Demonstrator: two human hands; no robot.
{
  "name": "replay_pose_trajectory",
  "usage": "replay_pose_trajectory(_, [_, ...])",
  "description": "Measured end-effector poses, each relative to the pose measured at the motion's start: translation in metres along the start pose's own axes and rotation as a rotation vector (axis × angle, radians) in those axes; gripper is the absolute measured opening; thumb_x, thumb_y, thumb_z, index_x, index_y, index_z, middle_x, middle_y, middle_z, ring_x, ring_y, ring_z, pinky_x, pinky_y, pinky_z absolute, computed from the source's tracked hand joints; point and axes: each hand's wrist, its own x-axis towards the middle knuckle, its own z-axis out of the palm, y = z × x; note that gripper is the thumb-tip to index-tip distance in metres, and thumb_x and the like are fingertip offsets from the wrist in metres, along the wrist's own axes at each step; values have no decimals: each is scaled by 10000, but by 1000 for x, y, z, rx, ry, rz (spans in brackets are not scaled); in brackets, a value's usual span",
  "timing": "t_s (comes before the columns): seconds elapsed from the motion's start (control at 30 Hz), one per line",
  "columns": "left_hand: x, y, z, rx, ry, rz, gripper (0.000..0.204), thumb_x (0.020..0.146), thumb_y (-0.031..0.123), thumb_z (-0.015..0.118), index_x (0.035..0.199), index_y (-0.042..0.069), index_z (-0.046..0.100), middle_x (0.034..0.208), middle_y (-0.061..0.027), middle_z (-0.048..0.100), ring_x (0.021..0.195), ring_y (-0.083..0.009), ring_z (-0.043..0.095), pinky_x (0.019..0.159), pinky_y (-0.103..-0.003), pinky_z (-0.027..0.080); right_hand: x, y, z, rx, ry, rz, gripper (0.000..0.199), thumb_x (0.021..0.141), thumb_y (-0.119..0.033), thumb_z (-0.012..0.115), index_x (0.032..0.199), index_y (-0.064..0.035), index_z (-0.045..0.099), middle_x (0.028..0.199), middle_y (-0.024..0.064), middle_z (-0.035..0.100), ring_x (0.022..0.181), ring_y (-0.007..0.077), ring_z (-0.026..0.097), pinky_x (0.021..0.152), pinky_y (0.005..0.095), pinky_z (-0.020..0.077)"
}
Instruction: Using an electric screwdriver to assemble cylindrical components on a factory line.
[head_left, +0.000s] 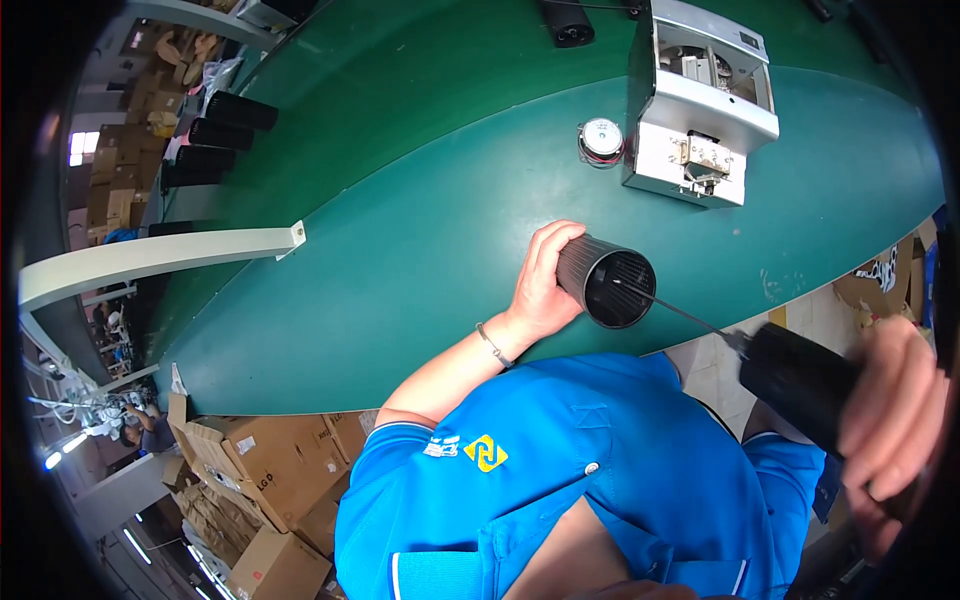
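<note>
A black ribbed cylinder (583, 268), hollow with its open end turned to the right, rests in my left hand (538, 295) over the green work surface. My left fingers wrap round its closed side. At the right, my right hand (890, 420) grips a black power screwdriver (795, 375); motion blurs the fingers. The tool's long thin bit (690, 315) reaches into the cylinder's open mouth. Where its tip touches inside is too dark to make out.
Beyond my hands stand a white metal housing (655, 170) with an open top and a round speaker-like part (602, 138) with wires. Several black cylinders (215, 135) lie far left; another (568, 25) lies at the back. A pale metal bar (200, 250) juts over the table (420, 240). Cardboard boxes (285, 465) stand below left.
</note>
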Motion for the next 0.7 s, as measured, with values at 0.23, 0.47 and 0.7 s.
replay_pose_trajectory(0.23, [3, 3, 1, -7, 2, 3, 674, 527, -26, 715, 1125, 33, 411, 1090, -127, 459, 976, -259, 473, 847, -333, 413, -2, 37, -14, -189, -255, 78, 646, 597, -333, 776, 1070, -114, 394, 754, 22, 574, 576, 123, 586, 534, 209, 474])
replay_pose_trajectory(0.47, [3, 2, 2, -20, 22, 0, 660, 525, -24, 718, 1113, 33, 423, 1076, -127, 468, 961, -261, 478, 836, -337, 419, -3, 48, -14, -115, -334, 155, 616, 613, -329, 777, 1049, -119, 397, 770, 36, 583, 600, 136, 602, 530, 220, 480])
replay_pose_trajectory(0.7, [-3, -4, 0, -20, 21, 34, 651, 533, -24, 714, 1112, 34, 421, 1087, -126, 468, 983, -267, 474, 849, -336, 415, -3, 48, -6, -93, -370, 179, 607, 613, -308, 786, 1041, -118, 400, 763, 35, 591, 602, 135, 605, 520, 225, 482])
